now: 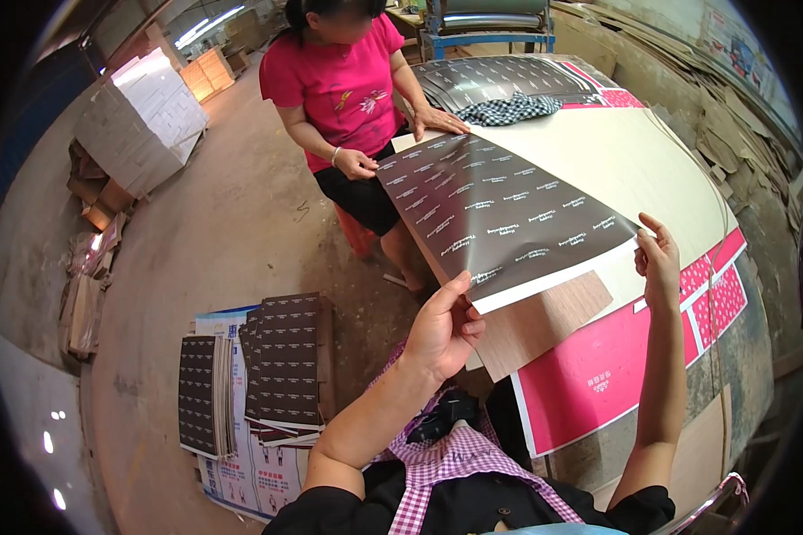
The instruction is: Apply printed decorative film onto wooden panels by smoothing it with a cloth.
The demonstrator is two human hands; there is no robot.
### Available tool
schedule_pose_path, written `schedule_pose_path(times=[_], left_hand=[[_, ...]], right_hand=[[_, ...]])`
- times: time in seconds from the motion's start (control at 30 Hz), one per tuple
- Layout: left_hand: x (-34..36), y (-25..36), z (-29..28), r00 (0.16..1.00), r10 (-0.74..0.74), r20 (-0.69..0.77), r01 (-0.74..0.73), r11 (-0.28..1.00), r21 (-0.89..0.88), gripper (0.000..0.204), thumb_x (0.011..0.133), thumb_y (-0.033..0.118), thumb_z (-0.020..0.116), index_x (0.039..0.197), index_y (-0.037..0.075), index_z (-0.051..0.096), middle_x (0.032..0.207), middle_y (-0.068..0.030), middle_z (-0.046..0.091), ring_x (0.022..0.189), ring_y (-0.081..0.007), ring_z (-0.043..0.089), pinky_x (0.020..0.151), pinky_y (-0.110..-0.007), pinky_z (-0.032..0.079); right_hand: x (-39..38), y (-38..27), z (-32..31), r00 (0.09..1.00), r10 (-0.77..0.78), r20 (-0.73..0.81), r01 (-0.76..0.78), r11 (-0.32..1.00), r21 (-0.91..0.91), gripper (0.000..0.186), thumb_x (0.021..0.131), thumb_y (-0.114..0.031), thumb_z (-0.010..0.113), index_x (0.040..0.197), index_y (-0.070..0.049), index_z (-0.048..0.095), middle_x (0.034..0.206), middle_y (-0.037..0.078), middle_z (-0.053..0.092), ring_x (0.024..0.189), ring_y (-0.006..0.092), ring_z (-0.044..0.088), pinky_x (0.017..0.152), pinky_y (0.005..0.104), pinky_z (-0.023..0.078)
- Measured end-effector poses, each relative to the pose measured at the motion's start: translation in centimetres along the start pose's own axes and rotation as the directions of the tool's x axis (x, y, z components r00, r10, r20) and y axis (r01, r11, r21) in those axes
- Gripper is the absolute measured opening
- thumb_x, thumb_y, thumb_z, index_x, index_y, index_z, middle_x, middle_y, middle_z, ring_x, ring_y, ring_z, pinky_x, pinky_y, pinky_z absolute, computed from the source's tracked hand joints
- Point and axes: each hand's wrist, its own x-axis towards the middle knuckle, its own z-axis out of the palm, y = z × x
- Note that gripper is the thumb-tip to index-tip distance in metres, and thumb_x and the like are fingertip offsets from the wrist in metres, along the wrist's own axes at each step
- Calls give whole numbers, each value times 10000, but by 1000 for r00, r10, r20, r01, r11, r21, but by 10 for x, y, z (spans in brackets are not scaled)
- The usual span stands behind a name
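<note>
A large dark brown printed sheet with a white edge spans between me and a co-worker in a pink shirt, whose two hands hold its far edge. My left hand grips the near left corner, thumb on top. My right hand pinches the near right corner. Under the sheet lie a large cream board and, nearer me, a wood-grain panel, with pink printed sheets beneath on the worktable.
Stacks of dark printed boards stand low at left. White stacked blocks are at the back left. At the table's far end lie dark sheets and a checked cloth. Scrap board lines the right side; a machine stands behind.
</note>
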Motion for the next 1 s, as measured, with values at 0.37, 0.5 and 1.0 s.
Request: schedule_pose_path(times=[0.37,0.5,1.0], left_hand=[[0,4,6,1000,0,0,0,1000,-10,117,888,222,605,923,120,561,805,31,573,603,-59,453,454,-167,325],[0,5,9,1000,14,2,-14,1000,9,112,891,221,600,921,120,562,807,30,573,604,-61,453,453,-169,322],[2,3,9,1000,0,2,0,1000,-4,113,891,222,598,915,118,562,795,28,573,607,-63,450,456,-171,321]], right_hand=[[2,-2,1,1000,-12,16,12,1000,-11,366,894,-106,524,1228,36,479,610,-44,468,465,2,385,398,147,281],[4,-1,0,1000,-14,16,13,1000,7,370,899,-114,524,1237,30,481,610,-47,463,462,-2,375,397,142,280],[8,-2,0,1000,1,29,-4,997,72,368,886,-94,530,1227,35,480,603,-48,456,456,3,371,393,156,262]])
